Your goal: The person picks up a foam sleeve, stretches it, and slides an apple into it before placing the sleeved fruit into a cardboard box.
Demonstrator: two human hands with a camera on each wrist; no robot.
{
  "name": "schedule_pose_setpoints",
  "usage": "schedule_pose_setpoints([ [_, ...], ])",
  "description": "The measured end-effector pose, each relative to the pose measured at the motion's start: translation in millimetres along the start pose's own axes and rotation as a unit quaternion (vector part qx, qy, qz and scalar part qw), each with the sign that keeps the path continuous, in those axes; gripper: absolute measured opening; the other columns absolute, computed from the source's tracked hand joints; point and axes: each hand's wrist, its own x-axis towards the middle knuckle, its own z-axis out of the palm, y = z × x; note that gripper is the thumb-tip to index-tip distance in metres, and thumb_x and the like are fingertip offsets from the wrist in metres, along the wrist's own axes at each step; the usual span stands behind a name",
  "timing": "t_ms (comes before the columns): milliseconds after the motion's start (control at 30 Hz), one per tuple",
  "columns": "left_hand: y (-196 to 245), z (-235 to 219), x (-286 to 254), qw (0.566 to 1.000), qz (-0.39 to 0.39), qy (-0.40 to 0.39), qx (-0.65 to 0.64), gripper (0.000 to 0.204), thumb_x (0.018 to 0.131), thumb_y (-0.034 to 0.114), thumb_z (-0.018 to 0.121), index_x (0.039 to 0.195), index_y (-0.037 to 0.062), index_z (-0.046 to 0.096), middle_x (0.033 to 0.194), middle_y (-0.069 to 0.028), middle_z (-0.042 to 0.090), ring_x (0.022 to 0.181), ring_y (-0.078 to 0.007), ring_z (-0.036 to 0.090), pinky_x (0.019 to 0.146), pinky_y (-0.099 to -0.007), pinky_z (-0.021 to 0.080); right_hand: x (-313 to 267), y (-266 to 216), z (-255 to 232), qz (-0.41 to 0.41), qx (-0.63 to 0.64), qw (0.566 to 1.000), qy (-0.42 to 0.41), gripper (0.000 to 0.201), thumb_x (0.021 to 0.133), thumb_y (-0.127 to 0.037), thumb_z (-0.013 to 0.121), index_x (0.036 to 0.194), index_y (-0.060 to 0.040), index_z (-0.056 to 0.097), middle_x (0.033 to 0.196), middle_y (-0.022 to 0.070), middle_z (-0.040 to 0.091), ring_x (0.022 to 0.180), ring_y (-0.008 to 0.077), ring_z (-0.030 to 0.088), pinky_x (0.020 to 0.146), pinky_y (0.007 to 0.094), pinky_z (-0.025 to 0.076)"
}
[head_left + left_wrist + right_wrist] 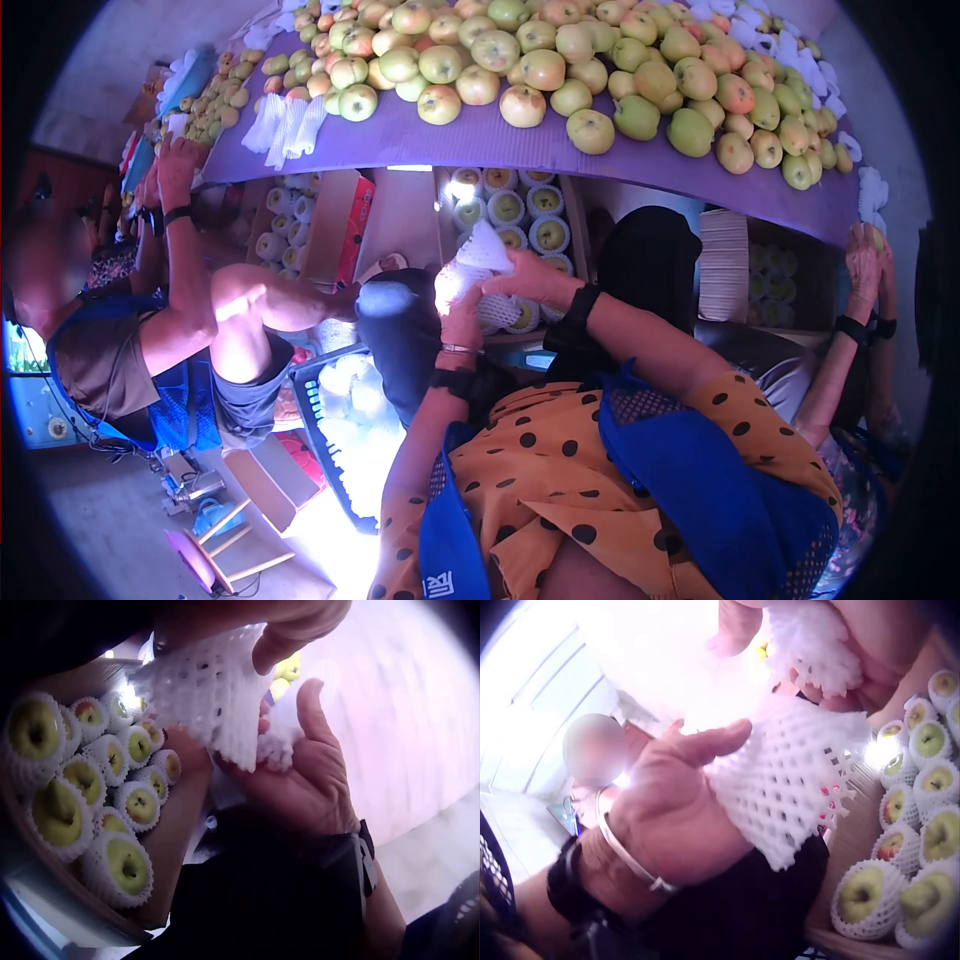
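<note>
White foam netting is in both hands, between the person's knees. In the head view, the left hand (461,315) grips a foam net, and the right hand (535,280) is beside it, at a pointed piece of white foam (483,248). The right wrist view shows the left hand (679,799) with its thumb on a flared mesh net (780,772), while the right hand (885,645) curls its fingers round a second foam piece (814,649). The net (214,694) partly covers the right hand's (311,780) fingers in the left wrist view. Whether either net holds fruit cannot be told.
Loose apples (493,50) cover much of a purple table (400,140). Below its edge stand boxes of netted apples (506,208). A black crate (350,430) with white contents lies at the left knee. People work on both sides; a small stool (195,560) stands lower left.
</note>
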Motion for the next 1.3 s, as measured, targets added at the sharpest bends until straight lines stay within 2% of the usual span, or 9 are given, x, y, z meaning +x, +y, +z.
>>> schedule_pose_setpoints([
  [267,-8,-8,1,0.857,0.232,-0.069,0.455,0.026,0.079,0.008,0.043,0.101,-0.0023,0.054,0.096,-0.0174,0.057,0.09,-0.0308,0.055,0.078,-0.0333,0.043,-6,1,11,0.025,-0.115,0.99,-0.072,0.052,0.06,-0.023,0.073,0.102,-0.0022,0.053,0.09,0.0063,0.058,0.083,0.0132,0.053,0.075,0.0268,0.042],
  [333,-13,4,1,0.983,0.105,-0.054,0.141,0.026,0.081,0.008,0.042,0.102,-0.0024,0.054,0.096,-0.0167,0.057,0.09,-0.0294,0.055,0.08,-0.0332,0.043,-4,3,11,0.014,-0.153,0.985,-0.084,0.057,0.056,-0.027,0.074,0.104,-0.0045,0.052,0.093,0.0098,0.059,0.087,0.019,0.056,0.076,0.03,0.043],
  [567,-19,10,0,0.961,-0.061,-0.109,-0.247,0.037,0.081,0.01,0.048,0.116,0.0016,0.042,0.1,-0.0128,0.056,0.092,-0.0222,0.055,0.081,-0.032,0.042,-5,12,7,-0.025,-0.18,0.979,-0.087,0.047,0.057,-0.026,0.071,0.096,-0.0044,0.056,0.09,0.0113,0.06,0.084,0.0216,0.057,0.075,0.0315,0.044],
  [667,-8,15,4,0.996,0.07,-0.048,0.003,0.04,0.076,0.013,0.056,0.112,0.0015,0.042,0.094,-0.0103,0.056,0.087,-0.0198,0.056,0.079,-0.0307,0.043,4,44,5,0.004,-0.212,0.972,-0.103,0.042,0.059,-0.025,0.069,0.094,-0.0056,0.057,0.089,0.0125,0.06,0.085,0.0235,0.057,0.075,0.032,0.043],
  [867,1,14,5,0.941,0.005,-0.062,-0.332,0.03,0.068,0.003,0.052,0.097,0.0012,0.044,0.086,-0.0163,0.056,0.083,-0.0273,0.056,0.075,-0.0365,0.046,-11,19,19,0.043,-0.243,0.962,-0.121,0.039,0.061,-0.021,0.066,0.096,-0.0063,0.056,0.092,0.0111,0.059,0.087,0.0224,0.056,0.078,0.032,0.043],
  [1000,14,14,7,0.934,0.025,-0.053,-0.353,0.028,0.067,0.002,0.052,0.094,0.0018,0.047,0.08,-0.0145,0.057,0.075,-0.0265,0.057,0.068,-0.0363,0.047,-11,0,29,-0.028,0.025,0.997,-0.061,0.045,0.06,-0.008,0.068,0.102,-0.0072,0.049,0.099,0.0036,0.053,0.091,0.0146,0.052,0.079,0.0286,0.042],
  [1167,31,23,-3,0.967,0.028,-0.04,-0.249,0.013,0.073,0.004,0.06,0.082,0.0074,0.052,0.065,-0.0001,0.051,0.053,-0.0076,0.049,0.047,-0.0211,0.041,-18,-6,29,0.151,0.053,0.984,-0.082,0.05,0.066,-0.008,0.065,0.111,-0.006,0.043,0.098,0.0055,0.052,0.09,0.0129,0.051,0.075,0.0285,0.043],
  [1233,19,30,-3,0.977,0.094,-0.006,-0.189,0.01,0.073,0.008,0.062,0.072,0.0076,0.052,0.058,0.0047,0.047,0.05,-0.0037,0.045,0.046,-0.0187,0.038,-6,27,24,-0.097,-0.198,0.972,-0.079,0.04,0.069,-0.014,0.063,0.104,-0.0055,0.047,0.097,0.0062,0.053,0.09,0.0159,0.052,0.075,0.0306,0.043],
  [1300,24,35,-10,0.983,0.113,0.019,-0.146,0.013,0.074,0.009,0.063,0.068,0.0073,0.052,0.056,0.0059,0.046,0.05,-0.0024,0.043,0.045,-0.0183,0.036,-4,31,23,-0.093,-0.21,0.969,-0.091,0.039,0.069,-0.015,0.063,0.103,-0.0055,0.047,0.097,0.0065,0.053,0.091,0.0163,0.051,0.075,0.0308,0.043],
])
